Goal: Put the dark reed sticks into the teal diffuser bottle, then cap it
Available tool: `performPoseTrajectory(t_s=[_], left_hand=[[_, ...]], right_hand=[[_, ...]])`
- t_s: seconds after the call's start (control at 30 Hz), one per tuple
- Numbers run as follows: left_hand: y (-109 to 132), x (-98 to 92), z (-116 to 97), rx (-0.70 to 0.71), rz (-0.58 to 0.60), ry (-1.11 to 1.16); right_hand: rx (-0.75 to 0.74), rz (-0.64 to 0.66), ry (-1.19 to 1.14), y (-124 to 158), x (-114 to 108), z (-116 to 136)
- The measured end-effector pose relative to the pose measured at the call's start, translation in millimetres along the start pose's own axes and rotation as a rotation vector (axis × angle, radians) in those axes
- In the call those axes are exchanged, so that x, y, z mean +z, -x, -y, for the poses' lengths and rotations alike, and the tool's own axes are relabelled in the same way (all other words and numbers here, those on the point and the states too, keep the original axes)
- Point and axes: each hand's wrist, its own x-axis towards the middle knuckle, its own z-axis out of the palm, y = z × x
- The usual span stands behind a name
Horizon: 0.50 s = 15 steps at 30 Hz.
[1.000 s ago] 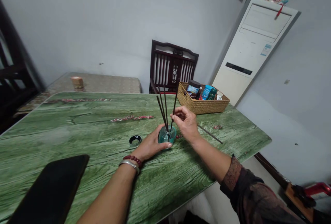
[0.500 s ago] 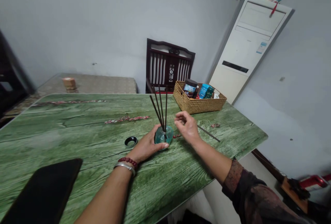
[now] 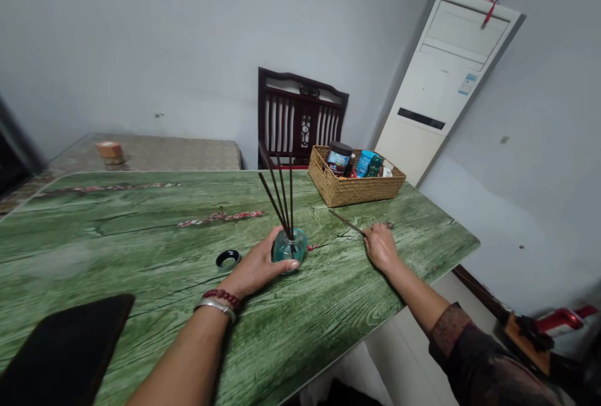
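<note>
- The left hand (image 3: pixel 259 266) lies on the green wood-grain surface (image 3: pixel 141 256) about midway along its length, nearer the near edge than the far one; its grip is wrapped round the lower part of a small teal glass bottle (image 3: pixel 291 247), thumb on the near side and fingers curled behind.
- The glass bottle stands upright on the surface; several dark reeds (image 3: pixel 280 196) rise from its neck and fan out slightly towards the far edge.
- The left wrist wears a red bead bracelet (image 3: pixel 224 296) and a silver bangle (image 3: pixel 211 307), side by side.
- The right hand (image 3: pixel 381 247) rests low on the surface towards the right edge, well apart from the bottle; its fingertips (image 3: pixel 367 235) meet the near end of a loose reed (image 3: pixel 346 222) that lies flat and points towards the far edge; the grip is narrow, but I cannot tell whether it has closed on the reed or only touches it.
- A small black cap (image 3: pixel 228 260) lies on the surface just beside the left hand, on the side away from the bottle.
- A wicker basket (image 3: pixel 352 192) with jars and bottles in it sits near the far right corner.
- A flat dark slab (image 3: pixel 61 350) covers the near left corner.
- A dark wooden chair (image 3: pixel 300 115) stands beyond the far edge; a tall white air conditioner (image 3: pixel 446 81) stands in the room's corner past the basket.
</note>
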Motion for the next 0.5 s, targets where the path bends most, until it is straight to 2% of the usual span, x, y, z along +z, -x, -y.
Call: performPoseTrajectory(t_s=[0.27,0.5], left_hand=[[0.7,0.1,1.4,-0.006,0.020,0.009],[-0.1,1.4,4.6,-0.007,0.026,0.020]], right_hand=[[-0.018,-0.028,-0.057,3.0,3.5,0.9],[-0.012,0.039,-0.075,2.8,-2.6,6.9]])
